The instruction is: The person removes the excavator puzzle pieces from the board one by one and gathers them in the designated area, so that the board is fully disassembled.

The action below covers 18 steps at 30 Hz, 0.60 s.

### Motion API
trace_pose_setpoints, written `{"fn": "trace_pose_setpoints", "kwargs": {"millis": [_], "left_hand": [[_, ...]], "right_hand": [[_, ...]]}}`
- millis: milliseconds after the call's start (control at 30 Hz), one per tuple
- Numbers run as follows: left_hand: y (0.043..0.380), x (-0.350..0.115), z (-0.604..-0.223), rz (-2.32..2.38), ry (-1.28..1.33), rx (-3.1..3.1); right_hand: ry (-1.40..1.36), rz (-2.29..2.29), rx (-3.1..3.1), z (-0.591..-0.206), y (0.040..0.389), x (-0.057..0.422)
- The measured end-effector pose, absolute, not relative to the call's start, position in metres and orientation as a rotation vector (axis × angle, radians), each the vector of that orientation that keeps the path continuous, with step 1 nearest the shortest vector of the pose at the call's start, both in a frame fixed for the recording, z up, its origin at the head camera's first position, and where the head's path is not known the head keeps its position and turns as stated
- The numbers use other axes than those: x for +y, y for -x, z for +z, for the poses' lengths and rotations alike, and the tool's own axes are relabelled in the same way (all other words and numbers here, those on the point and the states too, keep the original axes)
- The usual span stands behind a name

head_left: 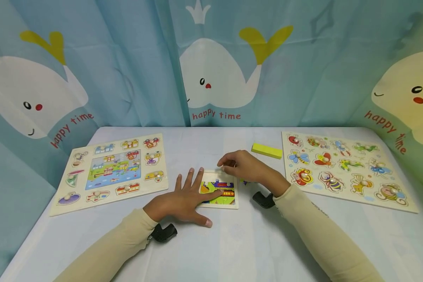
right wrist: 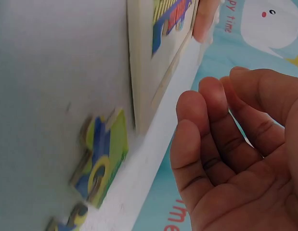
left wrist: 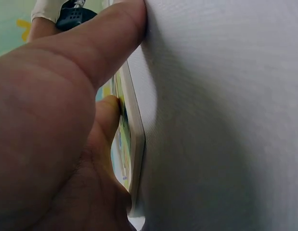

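Note:
A small wooden jigsaw puzzle (head_left: 229, 201) in a pale frame lies on the table, with colourful pieces in its lower part and bare tray along its far side. My left hand (head_left: 183, 199) is spread, its fingers lying across the puzzle's left part and its thumb on the cloth near the front edge. Over the far right corner hovers my right hand (head_left: 244, 166), fingers loosely bent, with nothing seen between them in the right wrist view. Below that hand, beside the frame, lies a loose green, blue and yellow jigsaw piece (right wrist: 108, 156); another piece (right wrist: 71, 219) is partly cut off by the view's edge.
A vehicle peg puzzle board (head_left: 149, 147) lies at the left, and an insect peg puzzle board (head_left: 317, 172) at the right. A yellow-green block (head_left: 266, 150) rests behind my right hand. Blue curtains (head_left: 144, 78) with whales hang round the table.

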<state>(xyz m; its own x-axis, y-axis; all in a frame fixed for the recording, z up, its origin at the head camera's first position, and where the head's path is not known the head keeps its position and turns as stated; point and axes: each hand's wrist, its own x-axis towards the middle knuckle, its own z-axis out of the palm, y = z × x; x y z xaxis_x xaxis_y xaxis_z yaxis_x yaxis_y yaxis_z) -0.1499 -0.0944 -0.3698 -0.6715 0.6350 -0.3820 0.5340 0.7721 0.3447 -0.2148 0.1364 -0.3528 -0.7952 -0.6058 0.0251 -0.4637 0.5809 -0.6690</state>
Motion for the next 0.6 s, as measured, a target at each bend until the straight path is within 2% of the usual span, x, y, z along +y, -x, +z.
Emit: {"fn": "trace_pose_setpoints", "kwargs": {"millis": [600], "left_hand": [[0.151,-0.097,-0.371,0.273,-0.91,2.464]], "right_hand": [[0.899,-1.012,2.458,-0.357,0.204,0.111]]}}
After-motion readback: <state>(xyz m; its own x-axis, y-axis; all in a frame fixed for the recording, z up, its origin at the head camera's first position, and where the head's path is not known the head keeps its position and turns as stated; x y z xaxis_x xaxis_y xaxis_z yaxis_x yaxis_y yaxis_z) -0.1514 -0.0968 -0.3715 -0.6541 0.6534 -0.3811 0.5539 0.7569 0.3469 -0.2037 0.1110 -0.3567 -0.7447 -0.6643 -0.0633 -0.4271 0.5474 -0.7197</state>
